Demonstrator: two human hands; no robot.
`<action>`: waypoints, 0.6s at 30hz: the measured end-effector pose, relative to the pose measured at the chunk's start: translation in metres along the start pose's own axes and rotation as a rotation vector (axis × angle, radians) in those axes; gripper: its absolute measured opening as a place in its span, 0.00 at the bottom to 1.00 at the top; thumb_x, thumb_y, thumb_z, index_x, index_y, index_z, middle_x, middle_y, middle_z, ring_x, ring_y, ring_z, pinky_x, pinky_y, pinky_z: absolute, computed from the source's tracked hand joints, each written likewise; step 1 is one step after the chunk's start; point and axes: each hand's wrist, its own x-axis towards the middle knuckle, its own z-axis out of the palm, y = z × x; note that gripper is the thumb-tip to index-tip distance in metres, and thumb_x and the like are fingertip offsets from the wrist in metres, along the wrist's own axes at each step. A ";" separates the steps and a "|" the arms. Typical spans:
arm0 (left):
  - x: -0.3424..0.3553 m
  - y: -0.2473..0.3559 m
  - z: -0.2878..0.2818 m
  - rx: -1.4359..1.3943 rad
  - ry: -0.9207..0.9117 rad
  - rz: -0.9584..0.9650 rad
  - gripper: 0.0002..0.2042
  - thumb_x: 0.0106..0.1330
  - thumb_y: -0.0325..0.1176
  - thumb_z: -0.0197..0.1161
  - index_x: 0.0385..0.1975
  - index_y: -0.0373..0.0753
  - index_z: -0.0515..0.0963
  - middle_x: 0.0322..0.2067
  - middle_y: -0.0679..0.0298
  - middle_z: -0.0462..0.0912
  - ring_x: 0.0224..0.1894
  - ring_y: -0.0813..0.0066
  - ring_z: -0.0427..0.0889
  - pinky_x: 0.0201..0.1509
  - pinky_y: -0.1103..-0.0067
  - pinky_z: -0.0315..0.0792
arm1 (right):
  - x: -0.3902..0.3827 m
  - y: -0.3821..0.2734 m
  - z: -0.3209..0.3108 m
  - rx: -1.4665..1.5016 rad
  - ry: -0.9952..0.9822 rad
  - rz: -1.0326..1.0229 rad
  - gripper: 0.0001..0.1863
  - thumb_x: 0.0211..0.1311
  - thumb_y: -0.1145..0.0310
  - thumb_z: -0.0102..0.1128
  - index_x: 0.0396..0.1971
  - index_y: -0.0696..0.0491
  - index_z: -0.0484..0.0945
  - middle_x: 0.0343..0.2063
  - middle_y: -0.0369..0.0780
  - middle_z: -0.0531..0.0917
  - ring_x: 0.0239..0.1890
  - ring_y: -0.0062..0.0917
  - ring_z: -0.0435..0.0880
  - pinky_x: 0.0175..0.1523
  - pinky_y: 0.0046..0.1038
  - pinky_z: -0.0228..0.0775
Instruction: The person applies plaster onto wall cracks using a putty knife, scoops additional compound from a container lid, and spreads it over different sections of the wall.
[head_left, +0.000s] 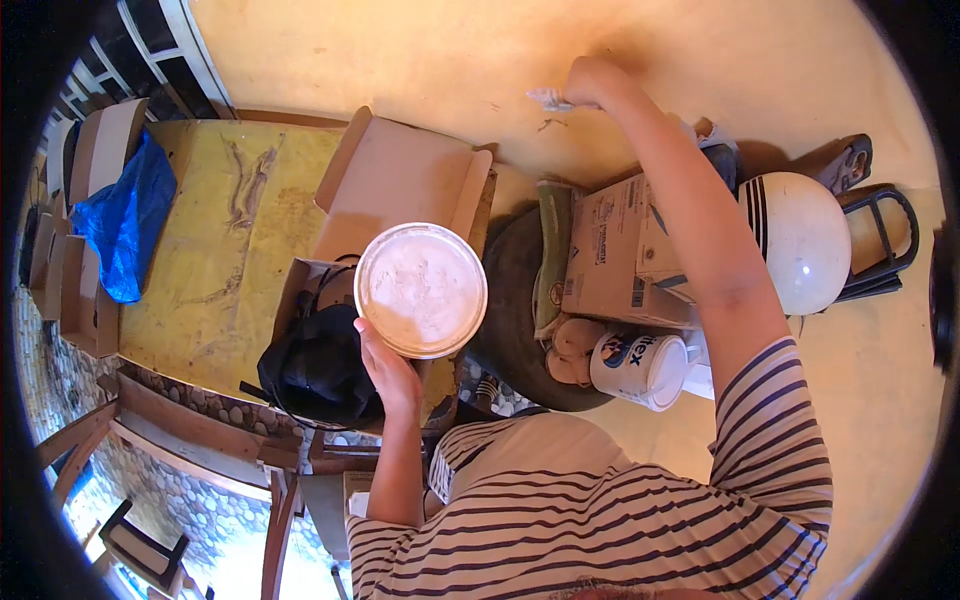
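A round white tub (421, 290) is in my left hand (394, 378), the thumb up at its rim and the other fingers hidden below it. Whitish paste with an uneven, dented surface shows inside the tub. Far up and to the right, my right hand (598, 82) is closed near the orange-yellow wall (420, 55). Out of its fingers, toward the left, sticks a small greyish-white piece (547, 98), too blurred to name. Just under that piece, a small dark crack or scuff (551, 124) marks the wall.
Left of the tub stands a worn yellow table (210, 290) with an open cardboard box (395, 190), a black bag (318, 365) and a blue plastic sheet (130, 215). On the right are a tyre (505, 340), a carton (605, 250), a white bucket (625, 368) and a white helmet (805, 245).
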 end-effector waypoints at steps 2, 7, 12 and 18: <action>0.000 0.000 0.002 0.008 0.025 0.021 0.32 0.77 0.55 0.39 0.58 0.25 0.67 0.55 0.51 0.76 0.56 0.66 0.76 0.62 0.74 0.67 | 0.000 -0.013 -0.007 -0.223 0.068 -0.061 0.14 0.52 0.64 0.59 0.34 0.57 0.86 0.38 0.51 0.86 0.42 0.41 0.86 0.43 0.42 0.78; 0.000 0.002 0.002 0.029 0.005 0.020 0.32 0.77 0.55 0.38 0.59 0.25 0.67 0.55 0.51 0.75 0.56 0.66 0.76 0.62 0.74 0.67 | -0.010 -0.039 -0.050 -0.188 -0.038 -0.108 0.12 0.52 0.67 0.56 0.26 0.60 0.83 0.27 0.50 0.85 0.26 0.37 0.84 0.30 0.38 0.75; 0.000 0.001 -0.004 0.020 0.026 0.026 0.33 0.77 0.55 0.38 0.59 0.24 0.66 0.55 0.51 0.75 0.56 0.66 0.75 0.62 0.74 0.67 | -0.001 -0.010 -0.030 -0.045 -0.099 -0.121 0.13 0.58 0.67 0.50 0.27 0.62 0.79 0.20 0.46 0.83 0.17 0.33 0.80 0.21 0.35 0.69; 0.005 0.000 -0.013 -0.021 0.006 0.009 0.34 0.75 0.56 0.43 0.63 0.27 0.63 0.60 0.52 0.72 0.61 0.64 0.73 0.64 0.72 0.67 | -0.038 0.034 0.118 0.272 0.285 -0.074 0.18 0.74 0.57 0.41 0.37 0.56 0.73 0.34 0.54 0.82 0.36 0.46 0.82 0.44 0.45 0.71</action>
